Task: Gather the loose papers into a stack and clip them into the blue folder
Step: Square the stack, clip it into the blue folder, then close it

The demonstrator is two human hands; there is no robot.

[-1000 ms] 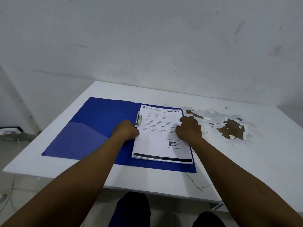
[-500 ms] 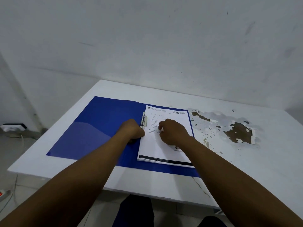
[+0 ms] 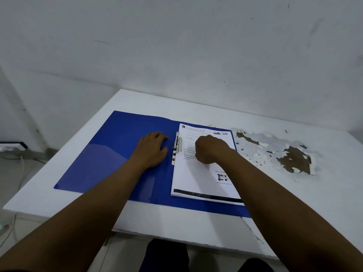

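Papers [image 3: 198,179] lie stacked on the right half of the open blue folder [image 3: 117,150] on the counter [image 3: 294,203], under its metal clip [image 3: 176,148]. Left hand [image 3: 152,150] rests flat beside the clip; right hand [image 3: 211,149], fingers curled, presses the stack.

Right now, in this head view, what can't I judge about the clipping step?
- Right hand: fingers curl under it, so what they touch on the papers is hidden.
- Metal clip: too small to tell whether it clamps the papers.
- Sheet count: only the stack's near edge shows.
- Print: blurred, mostly unreadable.
- Blue folder: near right corner hidden by the right forearm.
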